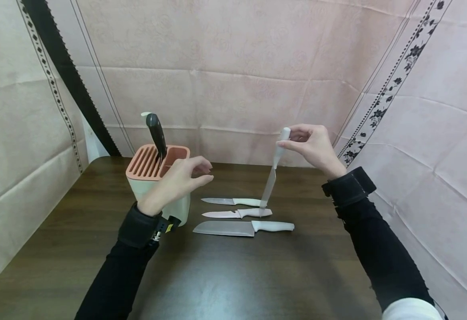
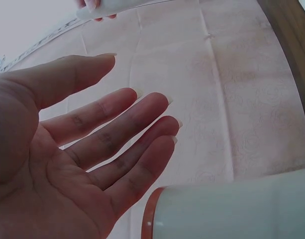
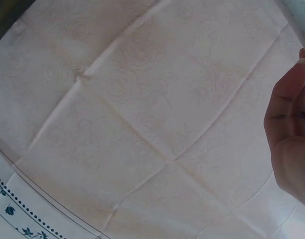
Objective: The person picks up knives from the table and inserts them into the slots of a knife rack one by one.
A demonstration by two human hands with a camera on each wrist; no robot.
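My right hand [image 1: 313, 144] pinches a white-handled kitchen knife [image 1: 280, 153] near the top of its handle. The blade points down, its tip overlapping the small knives in the head view; whether it touches them I cannot tell. At the right wrist view's edge are the right hand's fingers [image 3: 289, 114] and part of the pale handle [image 3: 297, 19]. My left hand [image 1: 179, 181] holds nothing, its fingers loosely extended beside the knife block [image 1: 139, 186], partly covering it. The block has a pale green body and a slotted pink top. In the left wrist view, the left palm [image 2: 67, 184] shows.
Three knives lie on the brown table [image 1: 225, 275]: a paring knife [image 1: 247, 202], a pinkish-handled knife [image 1: 253, 213] and a wide cleaver-like knife [image 1: 273, 226]. A black-handled tool [image 1: 157, 133] stands in the block, with a white tip behind it. Patterned cloth [image 1: 237, 102] hangs behind.
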